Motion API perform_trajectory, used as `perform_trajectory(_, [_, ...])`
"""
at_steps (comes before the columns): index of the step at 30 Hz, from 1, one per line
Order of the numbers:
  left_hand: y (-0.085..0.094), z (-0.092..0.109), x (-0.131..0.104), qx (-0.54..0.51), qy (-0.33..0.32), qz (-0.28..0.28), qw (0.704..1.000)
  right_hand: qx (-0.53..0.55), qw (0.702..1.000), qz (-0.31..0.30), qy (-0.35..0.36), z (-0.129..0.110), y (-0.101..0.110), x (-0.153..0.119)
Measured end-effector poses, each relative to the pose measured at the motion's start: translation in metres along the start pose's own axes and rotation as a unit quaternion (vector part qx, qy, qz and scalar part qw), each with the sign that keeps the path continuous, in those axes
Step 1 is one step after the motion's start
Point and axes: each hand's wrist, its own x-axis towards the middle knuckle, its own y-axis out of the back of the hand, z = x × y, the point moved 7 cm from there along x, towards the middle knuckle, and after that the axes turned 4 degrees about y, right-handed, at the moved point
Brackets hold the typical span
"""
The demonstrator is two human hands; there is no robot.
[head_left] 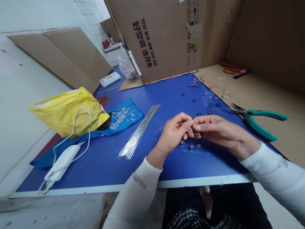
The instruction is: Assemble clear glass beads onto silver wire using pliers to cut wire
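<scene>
My left hand (174,129) and my right hand (216,131) meet above the blue table, fingertips pinched together. Between them is something tiny and shiny, mostly hidden by the fingers; its kind cannot be made out. Just below the fingers lie a few clear beads (195,146) with thin wire. To the left of my left hand is a bundle of straight metal wires (140,132). Several small black rings (209,112) are scattered beyond my right hand. Green-handled pliers (261,115) rest to the right, jaws apart.
More clear beads (121,117) lie on a blue cloth (137,110) at left, near a yellow bag (69,109) and a white power bank (62,162) with a cable. Bent wire pieces (196,81) and orange-handled scissors (231,69) lie farther back. Cardboard (164,28) walls the far side.
</scene>
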Motion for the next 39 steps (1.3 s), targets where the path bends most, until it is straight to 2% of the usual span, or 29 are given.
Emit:
perform_trajectory(8, [0.006, 0.004, -0.001, 0.06, -0.041, 0.03, 0.997, 0.009, 1.0, 0.014, 0.012, -0.001, 0.0, 0.001])
perform_trajectory(16, [0.001, 0.002, 0.001, 0.006, 0.005, -0.026, 1.0, -0.01, 1.0, -0.004, -0.015, 0.001, 0.009, 0.001])
perform_trajectory(22, [-0.004, 0.003, -0.001, -0.016, 0.024, -0.055, 0.998, -0.027, 0.999, -0.011, -0.018, -0.001, 0.007, 0.001])
perform_trajectory(34, [-0.004, 0.002, -0.002, -0.022, 0.027, -0.07, 0.997, -0.01, 0.999, -0.015, -0.027, 0.004, 0.01, 0.0])
perform_trajectory(39, [-0.005, 0.003, -0.003, -0.018, 0.024, -0.071, 0.997, -0.025, 0.999, -0.039, -0.024, 0.003, 0.006, 0.0])
